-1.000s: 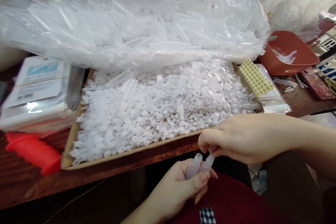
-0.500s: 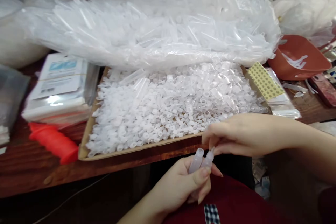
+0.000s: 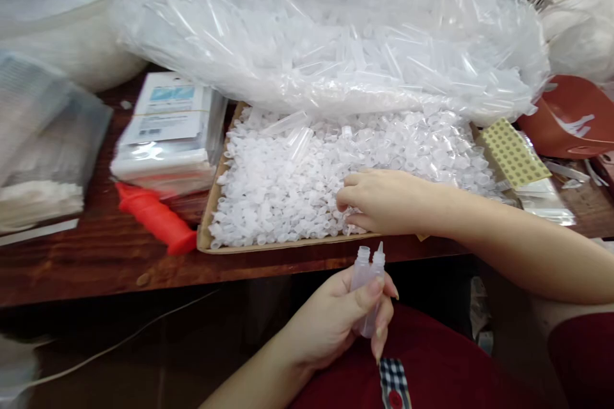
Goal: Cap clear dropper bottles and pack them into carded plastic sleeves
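Note:
My left hand (image 3: 345, 307) is closed round two small translucent plastic dropper bottles, held upright side by side below the table edge. The left bottle (image 3: 361, 268) has an open threaded neck. A pointed dropper tip (image 3: 380, 249) sits in the neck of the right bottle (image 3: 377, 271). My right hand (image 3: 384, 200) reaches over the front of a shallow cardboard tray (image 3: 263, 245), its thumb and fingers apart and touching the heap of small white plastic pieces (image 3: 283, 192). Whether any piece lies under its fingertips is hidden.
A big clear bag of plastic tubes (image 3: 330, 51) lies behind the tray. Left of it are a stack of packaged cards (image 3: 165, 121) and a red plastic spool (image 3: 156, 217). At right lie a yellow dotted sheet (image 3: 515, 150) and an orange bin (image 3: 570, 115).
My right hand has left the bottle necks and moved up and left to the pieces in the tray. The pointed tip now shows uncovered on the right bottle. The view has shifted.

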Demonstrator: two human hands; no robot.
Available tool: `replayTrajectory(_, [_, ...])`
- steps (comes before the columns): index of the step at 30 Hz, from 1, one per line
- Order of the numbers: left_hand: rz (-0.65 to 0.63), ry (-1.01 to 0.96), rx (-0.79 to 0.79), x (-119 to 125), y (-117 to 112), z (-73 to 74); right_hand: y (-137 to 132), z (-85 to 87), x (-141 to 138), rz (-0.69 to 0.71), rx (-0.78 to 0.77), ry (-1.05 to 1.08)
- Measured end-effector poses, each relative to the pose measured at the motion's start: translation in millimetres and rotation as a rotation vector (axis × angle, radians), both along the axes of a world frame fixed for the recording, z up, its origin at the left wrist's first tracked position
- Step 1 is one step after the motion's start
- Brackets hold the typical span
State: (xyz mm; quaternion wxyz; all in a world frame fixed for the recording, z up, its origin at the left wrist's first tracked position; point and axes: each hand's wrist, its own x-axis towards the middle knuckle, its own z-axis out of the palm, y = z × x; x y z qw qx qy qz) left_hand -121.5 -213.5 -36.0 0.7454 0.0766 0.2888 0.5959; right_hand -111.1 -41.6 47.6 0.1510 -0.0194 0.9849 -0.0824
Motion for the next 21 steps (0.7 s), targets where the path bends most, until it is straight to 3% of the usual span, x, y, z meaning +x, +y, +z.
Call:
replayTrajectory(4, [0.010, -0.003, 0.017, -4, 0, 1.2, -6, -7.2, 0, -0.052, 0.049, -0.023])
replayTrajectory(8, [0.023, 0.025, 0.022, -6, 0, 1.2, -10, -15.5, 2, 0.013, 0.140, 0.044])
replayTrajectory(11, [0.017, 0.057, 0.017, -7, 0, 1.2, -10, -12.2, 6, -0.029, 0.116, 0.141])
replayTrajectory(15, [-0.033, 0.106, 0.003, -10, 1, 2.5, 0, 5.5, 17, -0.210, -0.164, 0.136])
replayTrajectory(21, [-0.114, 0.186, -0.015, -9, 3, 6.3, 24, 16.1, 41, 0.057, -0.638, -0.036])
